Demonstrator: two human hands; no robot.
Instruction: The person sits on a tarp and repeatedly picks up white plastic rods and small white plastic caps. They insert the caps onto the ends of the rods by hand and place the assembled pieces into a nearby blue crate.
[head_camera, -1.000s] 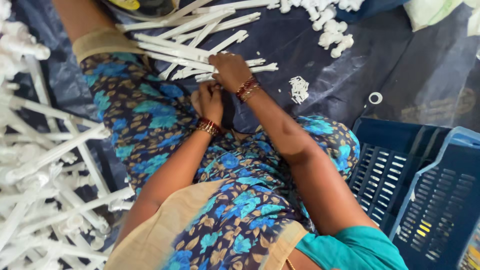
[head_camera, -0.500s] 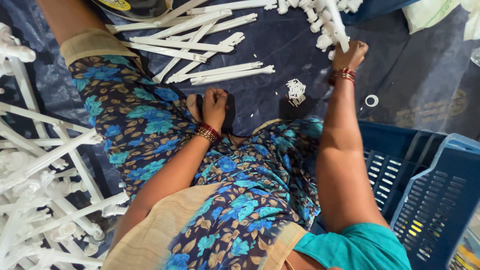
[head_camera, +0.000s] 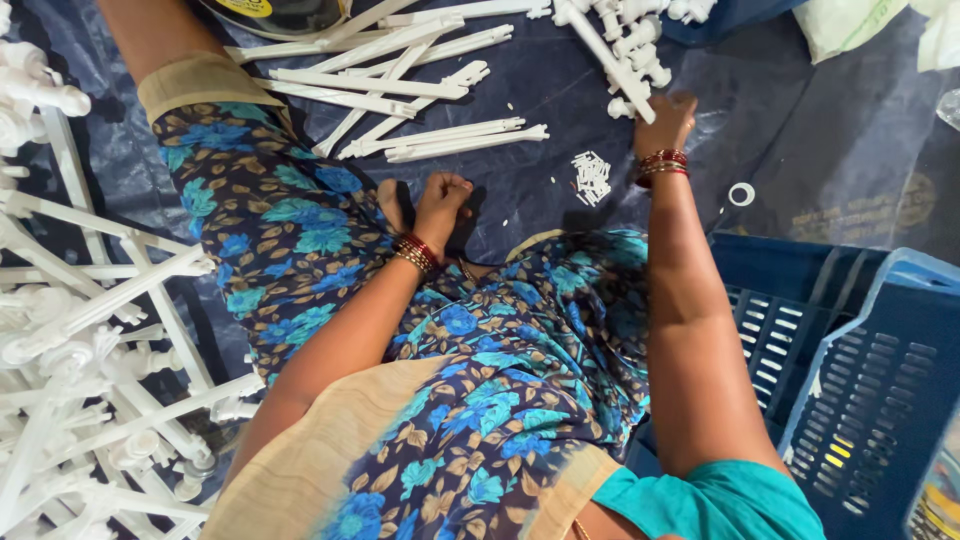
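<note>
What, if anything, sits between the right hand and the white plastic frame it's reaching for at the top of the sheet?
Nothing visible does. The right hand is already at the white plastic frame, fingers against its lower end near the loose white parts. The left hand rests closed by the lap, well clear of it.

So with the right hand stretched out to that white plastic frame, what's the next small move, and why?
Probably close the right hand around the white branched plastic frame and draw it back toward the lap. The fingers sit at its near end, the arm is fully extended, and the left hand waits fisted by the knee.
</note>
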